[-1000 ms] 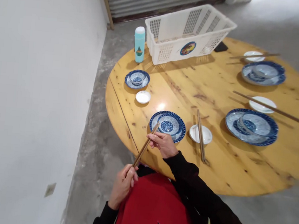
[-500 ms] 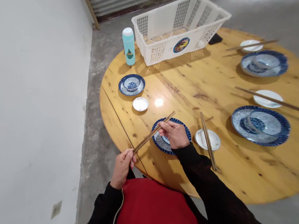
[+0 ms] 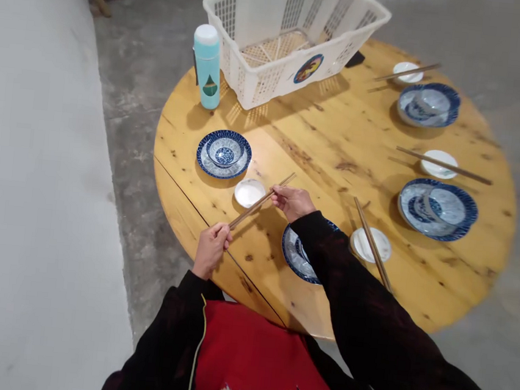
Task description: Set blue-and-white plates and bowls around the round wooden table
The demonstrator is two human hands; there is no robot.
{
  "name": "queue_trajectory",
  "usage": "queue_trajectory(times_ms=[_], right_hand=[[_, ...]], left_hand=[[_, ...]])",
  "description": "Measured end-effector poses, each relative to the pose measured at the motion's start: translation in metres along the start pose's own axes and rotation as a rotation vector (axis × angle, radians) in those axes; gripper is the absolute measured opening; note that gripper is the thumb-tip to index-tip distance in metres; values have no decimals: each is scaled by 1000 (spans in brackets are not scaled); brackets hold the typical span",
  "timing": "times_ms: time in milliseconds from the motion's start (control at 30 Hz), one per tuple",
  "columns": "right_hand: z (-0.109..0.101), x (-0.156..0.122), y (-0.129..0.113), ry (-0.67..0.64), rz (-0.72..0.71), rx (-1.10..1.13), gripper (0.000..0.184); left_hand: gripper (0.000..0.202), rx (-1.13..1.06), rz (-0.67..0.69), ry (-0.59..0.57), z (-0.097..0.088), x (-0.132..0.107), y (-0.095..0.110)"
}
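Both my hands hold one pair of brown chopsticks point(image 3: 259, 202) slanting over the round wooden table point(image 3: 328, 158). My left hand point(image 3: 211, 250) pinches the near end at the table's edge. My right hand point(image 3: 292, 201) pinches the pair near its far tip. The chopsticks hover just above a small white saucer point(image 3: 247, 190). Behind the saucer sits a blue patterned plate with a small bowl point(image 3: 223, 153). My right sleeve partly covers another blue plate point(image 3: 297, 257).
A white plastic basket point(image 3: 290, 35) and a teal bottle point(image 3: 206, 67) stand at the back. Three more settings with blue plates point(image 3: 438, 207), white saucers point(image 3: 370, 245) and chopsticks point(image 3: 444, 165) lie to the right. A white wall is at the left, concrete floor around.
Both hands carried the chopsticks forward and left, from over the near blue plate to above the small white saucer. The view shifted, showing more of the table.
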State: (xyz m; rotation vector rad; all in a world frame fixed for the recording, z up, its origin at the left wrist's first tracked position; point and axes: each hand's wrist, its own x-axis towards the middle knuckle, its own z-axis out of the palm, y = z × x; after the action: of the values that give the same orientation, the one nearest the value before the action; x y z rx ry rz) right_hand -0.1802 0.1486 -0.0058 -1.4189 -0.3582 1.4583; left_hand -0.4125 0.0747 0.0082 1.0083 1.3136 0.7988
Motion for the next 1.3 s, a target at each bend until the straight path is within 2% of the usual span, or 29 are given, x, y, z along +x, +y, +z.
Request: queue_trajectory(times_ms=[133,300,467,633,1133,1300], right_hand=[[15,27,4,71,-58,-27,18],[19,51,9,126,-97,-107,24],[22,67,21,193,-147,-208,30],[22,71,28,215,-145,-209,28],[21,72,27,191,-166,-217,33],[23,70,25,265,-136,-215,38]], left_hand=[[27,6,-31,-25,-10,39,-2],[26,-14,-53,-34,-14,61,-6],[27,-14,-97,-35,-16,67,-15],[30,9,-107,-47,-19,71,-22],[40,79,-106,-43,-23,77,-28],[46,103,-108,-39,-24,77,-26]])
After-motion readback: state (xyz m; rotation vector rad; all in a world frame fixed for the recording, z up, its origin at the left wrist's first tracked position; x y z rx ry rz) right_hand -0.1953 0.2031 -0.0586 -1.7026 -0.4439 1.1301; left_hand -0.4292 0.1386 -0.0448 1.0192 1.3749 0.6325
